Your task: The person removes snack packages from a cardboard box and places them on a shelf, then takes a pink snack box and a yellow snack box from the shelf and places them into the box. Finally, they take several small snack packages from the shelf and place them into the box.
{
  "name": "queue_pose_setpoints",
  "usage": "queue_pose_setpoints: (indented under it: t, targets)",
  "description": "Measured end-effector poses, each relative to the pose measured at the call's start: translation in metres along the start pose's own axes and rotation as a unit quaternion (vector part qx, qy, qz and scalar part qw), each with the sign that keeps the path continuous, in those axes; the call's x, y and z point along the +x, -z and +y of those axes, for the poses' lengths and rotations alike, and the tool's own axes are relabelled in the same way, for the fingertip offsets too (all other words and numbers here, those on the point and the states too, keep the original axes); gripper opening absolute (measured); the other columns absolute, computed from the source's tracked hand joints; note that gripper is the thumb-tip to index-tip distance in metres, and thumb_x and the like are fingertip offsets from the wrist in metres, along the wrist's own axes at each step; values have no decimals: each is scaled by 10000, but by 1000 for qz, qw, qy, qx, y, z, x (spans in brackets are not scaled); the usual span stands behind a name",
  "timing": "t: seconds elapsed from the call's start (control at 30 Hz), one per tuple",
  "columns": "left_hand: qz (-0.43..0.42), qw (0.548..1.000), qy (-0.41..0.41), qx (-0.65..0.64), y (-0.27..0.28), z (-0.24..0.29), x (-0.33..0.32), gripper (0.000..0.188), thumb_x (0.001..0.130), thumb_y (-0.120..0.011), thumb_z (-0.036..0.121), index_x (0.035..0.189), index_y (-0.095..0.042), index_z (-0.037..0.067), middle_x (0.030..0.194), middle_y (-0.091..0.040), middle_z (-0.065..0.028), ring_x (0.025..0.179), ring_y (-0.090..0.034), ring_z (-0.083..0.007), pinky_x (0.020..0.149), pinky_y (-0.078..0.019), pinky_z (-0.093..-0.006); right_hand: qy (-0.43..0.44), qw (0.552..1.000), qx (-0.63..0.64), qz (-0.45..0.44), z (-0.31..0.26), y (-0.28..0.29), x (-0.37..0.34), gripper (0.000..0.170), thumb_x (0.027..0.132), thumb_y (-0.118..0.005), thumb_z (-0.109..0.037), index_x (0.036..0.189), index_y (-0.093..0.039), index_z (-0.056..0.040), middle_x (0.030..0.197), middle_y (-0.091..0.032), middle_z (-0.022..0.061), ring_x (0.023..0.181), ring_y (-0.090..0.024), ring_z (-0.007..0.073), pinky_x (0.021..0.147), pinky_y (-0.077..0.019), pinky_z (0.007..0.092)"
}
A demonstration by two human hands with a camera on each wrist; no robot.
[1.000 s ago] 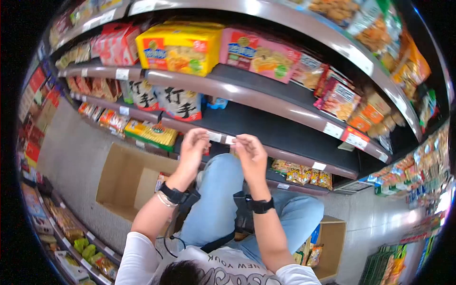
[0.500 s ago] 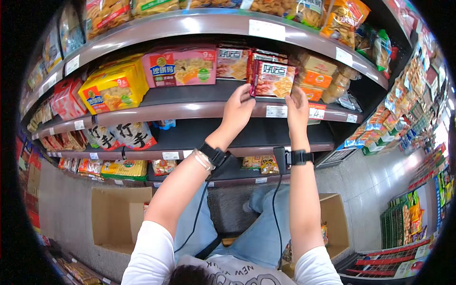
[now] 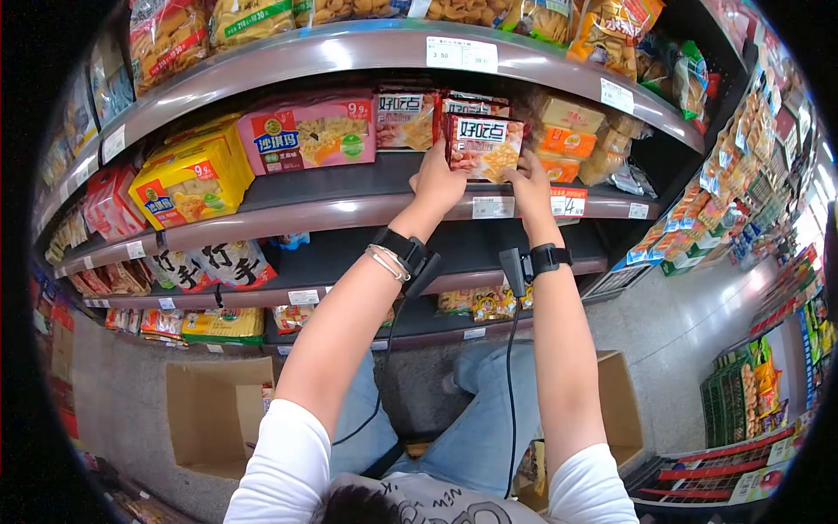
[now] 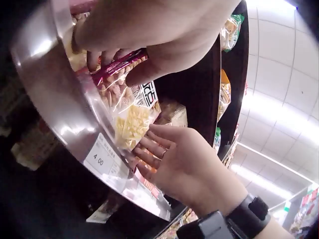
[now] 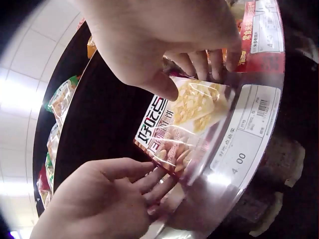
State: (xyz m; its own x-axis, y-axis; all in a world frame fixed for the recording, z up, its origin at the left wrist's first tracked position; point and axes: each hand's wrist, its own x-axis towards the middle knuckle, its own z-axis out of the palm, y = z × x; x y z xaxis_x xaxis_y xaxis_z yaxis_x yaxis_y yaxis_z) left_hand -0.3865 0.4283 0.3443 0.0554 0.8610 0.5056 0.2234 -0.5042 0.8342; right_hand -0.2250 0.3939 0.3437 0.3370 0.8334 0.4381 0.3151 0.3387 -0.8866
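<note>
A red and white cracker packet (image 3: 485, 150) stands at the front of a group of similar packets on the middle shelf. My left hand (image 3: 439, 185) grips its left edge, thumb at the front and fingers partly hidden. On the opposite edge, my right hand (image 3: 532, 190) holds the lower corner between thumb and bent fingers. The right wrist view shows the right thumb lying on the printed front of the packet (image 5: 192, 112). In the left wrist view, the packet (image 4: 130, 117) lies between both hands, just behind the shelf's price strip (image 4: 104, 157).
Pink (image 3: 310, 135) and yellow (image 3: 188, 179) boxes stand left of the packets, orange-labelled packs (image 3: 566, 141) to the right. An upper shelf edge (image 3: 349, 52) overhangs them. Open cardboard boxes (image 3: 205, 410) sit on the floor at both sides of the legs.
From low in front of the shelves, both hands have risen to the packet. Over the last half second the left fingers have closed further around its left edge, and the right thumb has come onto its front.
</note>
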Motion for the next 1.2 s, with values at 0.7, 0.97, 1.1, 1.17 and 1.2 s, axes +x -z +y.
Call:
queue_pose_setpoints:
  t: [0.7,0.97,1.1,1.17,1.2]
  targets:
    - [2,924,152,-352,97,10,-159,241,889,-600,86,1063,-463,-10,991,-618,-123,808,-652,-181,692,-549,-289,-33,971,233,-36,-21,-25,-170,212,861,-613,-15,1043,-506,7,1037,-587,61,973,-553,118,863,-437,255]
    - [13,878,333,-344,110,-52,-243,229,885,-624,146,1025,-472,48,960,-635,-110,838,-608,-113,735,-491,-242,-251,922,295,-18,24,-29,-263,271,832,-668,-41,1066,-547,22,1016,-614,73,933,-569,115,822,-453,247]
    - [8,869,339,-360,114,-53,-253,224,887,-621,144,1018,-463,56,960,-638,-110,831,-615,-115,733,-497,-240,-269,916,295,-35,26,-26,-270,301,827,-679,-52,1084,-540,20,1031,-607,84,932,-569,122,821,-456,251]
    - [11,866,331,-375,112,-50,-251,222,889,-618,144,1018,-459,58,959,-639,-110,830,-617,-115,733,-499,-242,-263,918,295,-40,22,-25,-267,331,825,-679,-51,1110,-526,22,1049,-601,90,943,-568,126,829,-457,256]
    - [8,867,330,-374,113,-50,-251,219,890,-616,146,1015,-458,59,962,-639,-111,838,-618,-117,736,-500,-244,-257,918,298,-38,20,-26,-266,353,824,-680,-50,1128,-516,25,1061,-598,94,952,-568,131,837,-457,259]
